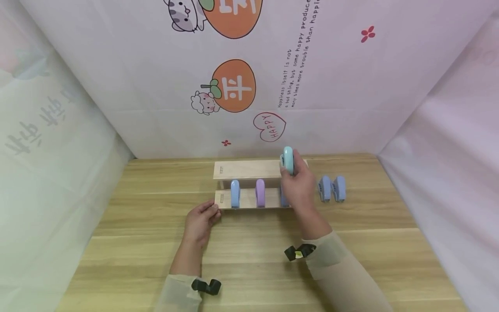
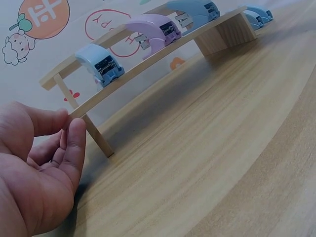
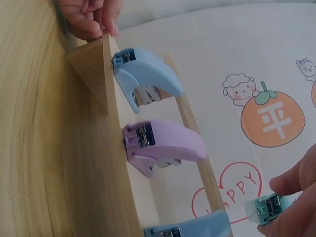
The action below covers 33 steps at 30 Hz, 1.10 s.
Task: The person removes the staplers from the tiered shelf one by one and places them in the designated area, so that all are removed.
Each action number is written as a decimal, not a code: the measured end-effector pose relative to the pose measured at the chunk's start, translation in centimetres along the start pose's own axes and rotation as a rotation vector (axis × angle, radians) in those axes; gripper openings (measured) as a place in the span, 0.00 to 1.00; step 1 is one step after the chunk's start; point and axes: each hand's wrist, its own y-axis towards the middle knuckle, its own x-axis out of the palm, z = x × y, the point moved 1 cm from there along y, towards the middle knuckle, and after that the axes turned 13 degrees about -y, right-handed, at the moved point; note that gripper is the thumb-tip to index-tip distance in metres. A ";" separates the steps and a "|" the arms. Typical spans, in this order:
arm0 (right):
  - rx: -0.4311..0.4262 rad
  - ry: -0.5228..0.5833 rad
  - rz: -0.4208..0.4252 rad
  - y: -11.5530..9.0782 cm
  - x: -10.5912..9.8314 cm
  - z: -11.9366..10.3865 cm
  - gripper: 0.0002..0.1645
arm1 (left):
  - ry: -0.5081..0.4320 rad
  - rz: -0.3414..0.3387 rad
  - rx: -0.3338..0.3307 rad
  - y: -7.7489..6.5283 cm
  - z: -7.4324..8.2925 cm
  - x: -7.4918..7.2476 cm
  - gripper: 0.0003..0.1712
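My left hand point(image 1: 200, 222) pinches the front left corner of a two-tier wooden rack point(image 1: 249, 170) between thumb and fingers. In my right hand point(image 1: 300, 184) is a mint-green stapler point(image 1: 288, 159), held over the right end of the upper tier; from the head view I cannot tell whether it touches the wood. Along the lower tier stand a light-blue stapler point(image 1: 235, 193), a purple stapler point(image 1: 260, 193) and a blue stapler point(image 2: 195, 14), the last partly covered by my right hand in the head view.
Two blue-violet staplers point(image 1: 332, 189) stand side by side on the wooden table point(image 1: 241, 255), right of the rack. Behind the table's far edge hangs a printed white cloth point(image 1: 331, 86), with further pale cloth at both sides.
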 end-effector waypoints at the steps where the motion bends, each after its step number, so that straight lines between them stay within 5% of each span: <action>1: 0.003 -0.001 0.000 0.0 -0.1 0.1 0.39 | -0.004 0.000 0.000 0.0 0.0 0.0 0.22; 33: 0.073 0.041 0.061 -0.2 -2.1 3.1 0.38 | -0.016 -0.002 -0.002 -0.3 0.2 0.2 0.22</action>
